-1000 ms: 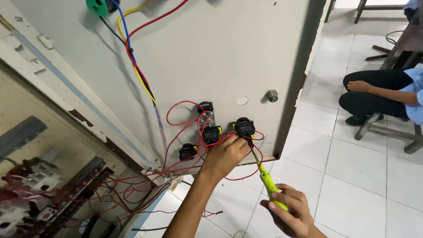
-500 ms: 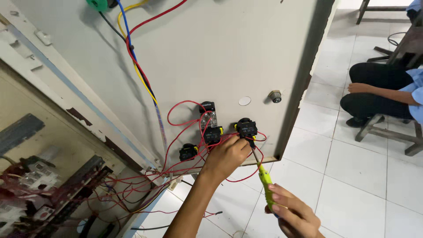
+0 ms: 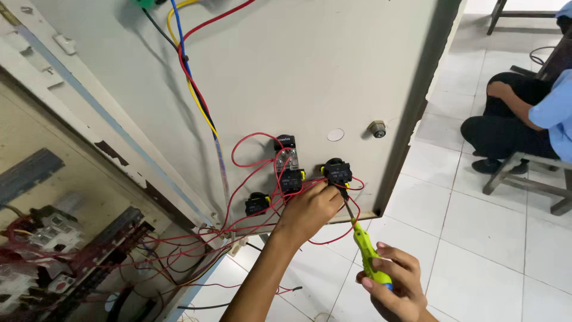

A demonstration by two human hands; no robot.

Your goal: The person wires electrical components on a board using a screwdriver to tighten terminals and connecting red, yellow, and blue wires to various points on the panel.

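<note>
Your right hand [image 3: 398, 285] is nearest the camera, low in view, fingers clenched around the yellow-green handle of a screwdriver [image 3: 364, 250]; its thin shaft runs up and left to the black switch block [image 3: 337, 172] on the inside of the open cabinet door [image 3: 310, 71], the tip at the block's lower edge. Your left hand [image 3: 310, 210] sits just above and left of the screwdriver, fingers closed at the red wires [image 3: 250, 179] right beside that block, pinching one or more of them; just which wire you cannot tell, since the hand covers the spot. The forearm rises from the bottom edge and crosses in front of the loose red wires trailing down. Left of the block, two more black blocks and a clear-bodied part above them sit on the door, all laced with red loops that crowd the working spot. Lower left, the cabinet [image 3: 53, 250] shows breakers and a tangle of red and dark wires. Higher up the door, blue, yellow, red and black cables [image 3: 189, 77] run down together. A small metal lock [image 3: 377, 128] and a round plug sit right of the blocks. Farthest off, at the right on the white tiled floor [image 3: 476, 238], a person [image 3: 524, 119] in a blue shirt and dark trousers sits on a wooden seat, well apart from you.
</note>
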